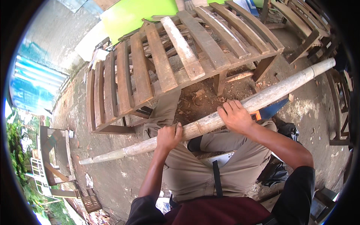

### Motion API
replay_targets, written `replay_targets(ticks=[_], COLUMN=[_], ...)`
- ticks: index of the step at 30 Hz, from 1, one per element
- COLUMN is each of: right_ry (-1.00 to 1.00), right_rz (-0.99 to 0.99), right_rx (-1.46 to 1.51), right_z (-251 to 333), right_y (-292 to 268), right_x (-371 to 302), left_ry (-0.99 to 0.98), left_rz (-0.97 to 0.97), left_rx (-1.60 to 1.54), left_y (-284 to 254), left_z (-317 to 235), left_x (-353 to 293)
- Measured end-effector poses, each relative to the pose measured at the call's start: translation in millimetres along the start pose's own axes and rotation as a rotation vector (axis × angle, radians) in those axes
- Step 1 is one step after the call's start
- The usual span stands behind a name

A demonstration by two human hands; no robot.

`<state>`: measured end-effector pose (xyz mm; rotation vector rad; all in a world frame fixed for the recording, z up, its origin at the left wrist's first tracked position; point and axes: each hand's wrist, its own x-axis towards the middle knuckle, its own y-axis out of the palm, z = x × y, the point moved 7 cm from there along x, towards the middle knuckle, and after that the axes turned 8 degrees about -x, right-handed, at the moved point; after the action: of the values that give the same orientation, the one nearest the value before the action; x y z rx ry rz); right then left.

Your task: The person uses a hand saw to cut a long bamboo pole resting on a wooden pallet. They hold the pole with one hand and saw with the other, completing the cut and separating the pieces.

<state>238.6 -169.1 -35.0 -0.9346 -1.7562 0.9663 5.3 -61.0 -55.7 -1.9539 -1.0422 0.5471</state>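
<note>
Bamboo pole [198,128]: stiff, likely light; best hold, between my hands!
Left hand [168,138]: clamped round it.
Right hand [236,118]: gripping too, apart from left.

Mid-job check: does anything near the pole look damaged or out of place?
One slat of the wooden bench stands out: it is patchy white, unlike the mostly brown rest. Loose debris lies on the ground beneath. The bamboo pole shows no obvious break.
</note>
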Motion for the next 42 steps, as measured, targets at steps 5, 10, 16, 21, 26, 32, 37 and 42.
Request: replay_targets(ticks=[5,10,16,21,26,32,37,42], right_ry=[-0.085,-0.078,-0.078,-0.076,-0.082,-0.068,-0.028,-0.006], right_rz=[-0.021,-0.019,0.082,0.088,0.214,0.308,0.411,0.567], right_rx=[0.076,0.14,0.193,0.18,0.198,0.203,0.316,0.342], right_z=[-2,-6,-4,-11,-10,-6,-7,-5], right_y=[-8,-15,-10,-16,-1,18,38,60], right_x=[7,8,17,20,18,13,9,-2], left_ry=[0.049,0.069,0.061,0.399,0.143,0.149,0.139,0.132], left_rz=[0.036,0.055,0.12,0.037,0.185,0.193,0.235,0.282], left_rx=[-0.032,-0.107,-0.157,0.061,0.06,0.059,0.087,0.11], left_y=[3,-4,-1,-25,-11,-7,1,5], left_z=[1,-11,1,-5,40,41,48,42], left_x=[-10,-17,-14,-32,-45,-44,-42,-35])
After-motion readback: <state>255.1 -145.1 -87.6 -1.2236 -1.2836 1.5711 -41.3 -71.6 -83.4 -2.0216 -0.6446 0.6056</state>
